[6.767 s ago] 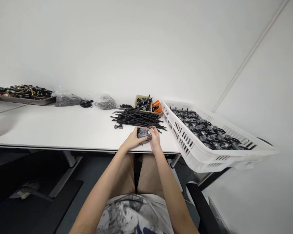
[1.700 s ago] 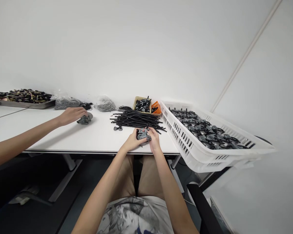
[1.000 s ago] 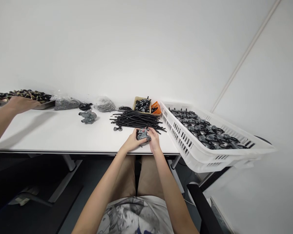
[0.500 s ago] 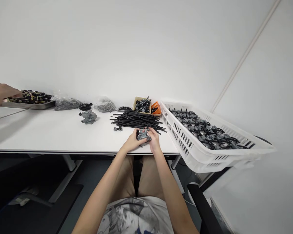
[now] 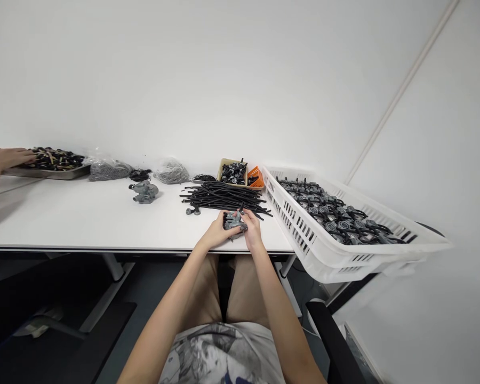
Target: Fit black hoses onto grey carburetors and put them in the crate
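Note:
Near the front edge of the white table, my left hand (image 5: 218,232) is closed around a grey plastic part with black fittings (image 5: 234,220). My right hand (image 5: 252,229) grips the same part from the other side, its fingertips at a small black piece at the upper right. My fingers cover much of the part, so its exact kind is unclear. Just beyond my hands lies a pile of black rubber tubes (image 5: 224,195). Two small grey-and-black round pieces (image 5: 192,211) rest beside the pile. Further left stands a cluster of similar grey parts (image 5: 144,192).
A white slatted crate (image 5: 300,226) of assembled grey-and-black parts stands on the right. Behind the tubes are a beige tray (image 5: 222,165) and an orange basket (image 5: 258,175). Plastic bags (image 5: 109,169) lie along the wall. At far left, another person's hand (image 5: 12,157) touches a metal tray (image 5: 64,174).
My hands and the grey part stay almost where they were, with a slight shift of the fingers. The other person's hand has lowered onto the contents of the metal tray.

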`<action>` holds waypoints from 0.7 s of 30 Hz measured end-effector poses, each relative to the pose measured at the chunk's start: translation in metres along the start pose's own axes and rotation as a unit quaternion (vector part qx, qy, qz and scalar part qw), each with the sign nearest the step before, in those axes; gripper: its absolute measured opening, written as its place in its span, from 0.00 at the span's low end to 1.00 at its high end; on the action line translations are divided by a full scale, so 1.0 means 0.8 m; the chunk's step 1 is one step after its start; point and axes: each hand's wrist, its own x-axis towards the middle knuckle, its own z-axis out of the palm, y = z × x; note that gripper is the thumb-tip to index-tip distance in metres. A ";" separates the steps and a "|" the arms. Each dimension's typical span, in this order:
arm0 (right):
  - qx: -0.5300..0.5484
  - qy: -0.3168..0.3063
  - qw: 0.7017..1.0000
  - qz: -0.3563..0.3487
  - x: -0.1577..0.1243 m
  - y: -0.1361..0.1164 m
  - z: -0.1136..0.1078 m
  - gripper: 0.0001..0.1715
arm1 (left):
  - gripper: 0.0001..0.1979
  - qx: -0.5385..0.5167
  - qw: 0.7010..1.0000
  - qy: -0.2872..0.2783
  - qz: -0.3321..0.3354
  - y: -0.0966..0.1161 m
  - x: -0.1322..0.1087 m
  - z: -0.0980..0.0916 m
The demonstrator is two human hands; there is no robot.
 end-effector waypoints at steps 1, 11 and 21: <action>0.002 -0.001 1.000 -0.001 0.000 0.000 0.000 0.14 | 0.31 0.002 1.000 0.000 0.000 0.001 0.000 0.000; -0.004 -0.003 1.000 0.001 0.000 -0.001 0.001 0.16 | 0.31 0.020 1.000 0.005 -0.010 0.006 -0.003 -0.001; -0.009 -0.002 1.000 0.007 -0.002 -0.006 0.004 0.20 | 0.31 0.004 1.000 -0.004 -0.002 0.005 -0.002 0.000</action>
